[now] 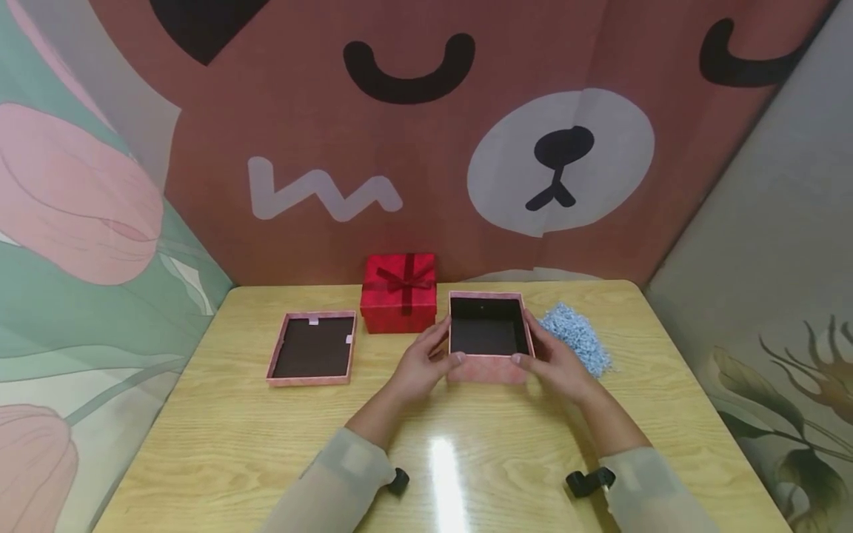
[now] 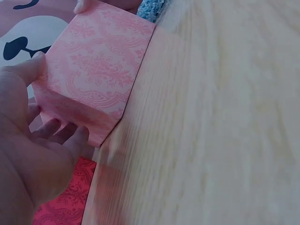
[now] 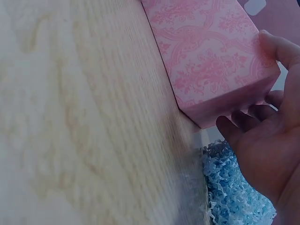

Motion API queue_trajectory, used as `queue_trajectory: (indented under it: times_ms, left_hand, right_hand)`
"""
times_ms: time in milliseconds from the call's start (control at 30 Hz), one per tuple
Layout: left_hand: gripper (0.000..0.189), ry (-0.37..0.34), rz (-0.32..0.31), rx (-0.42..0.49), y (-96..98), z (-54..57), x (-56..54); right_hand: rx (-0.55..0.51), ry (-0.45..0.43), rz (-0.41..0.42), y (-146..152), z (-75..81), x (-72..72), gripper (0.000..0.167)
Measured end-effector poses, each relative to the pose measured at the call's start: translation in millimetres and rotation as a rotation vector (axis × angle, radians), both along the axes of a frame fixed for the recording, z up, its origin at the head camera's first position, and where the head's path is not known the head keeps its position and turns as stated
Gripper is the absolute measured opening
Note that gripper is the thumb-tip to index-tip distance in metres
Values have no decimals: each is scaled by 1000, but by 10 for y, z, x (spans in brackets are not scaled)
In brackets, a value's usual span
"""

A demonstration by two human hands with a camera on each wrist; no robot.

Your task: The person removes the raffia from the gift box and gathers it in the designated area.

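Note:
A pink patterned gift box base (image 1: 489, 370), dark inside and without contents, stands with its opening upward on the table. My left hand (image 1: 421, 364) grips its left side, thumb at the near rim and fingers along the side wall. On the opposite side my right hand (image 1: 558, 363) holds it the same way. Both wrist views show the damask-like print of the box (image 2: 98, 56) and its lower edge close at the tabletop. The matching pink lid (image 1: 313, 352) lies inside-up to the left, with small pale tabs at its edge.
A closed red gift box (image 1: 398, 318) with a dark ribbon bow stands behind my left hand. To the right of my right hand lies a heap of light blue shredded paper (image 1: 578, 340). The wooden table (image 1: 220, 444) backs onto a wall with a bear picture.

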State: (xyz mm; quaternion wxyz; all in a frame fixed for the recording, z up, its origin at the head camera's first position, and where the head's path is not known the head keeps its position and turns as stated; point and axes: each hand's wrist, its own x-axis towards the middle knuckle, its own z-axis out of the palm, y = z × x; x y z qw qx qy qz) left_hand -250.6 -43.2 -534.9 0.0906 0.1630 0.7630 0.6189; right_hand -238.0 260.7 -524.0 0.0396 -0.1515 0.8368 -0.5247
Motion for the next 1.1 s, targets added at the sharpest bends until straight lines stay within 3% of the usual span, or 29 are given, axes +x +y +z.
queue_trajectory:
  times_ms: [267, 467, 733, 967, 1100]
  left_hand:
    - [79, 1, 31, 18, 99, -5, -100]
    - [77, 15, 50, 52, 195, 2, -190]
    - [73, -38, 83, 88, 317, 37, -319]
    - [75, -61, 128, 26, 420, 27, -433]
    - [75, -106, 148, 53, 475, 44, -491]
  right_hand:
    - [23, 11, -32, -31, 37, -98, 87]
    - [18, -27, -64, -63, 39, -184, 85]
    - [-7, -72, -105, -94, 63, -310, 83]
    - [12, -102, -180, -122, 100, -416, 79]
    - [-10, -137, -223, -150, 126, -489, 79]
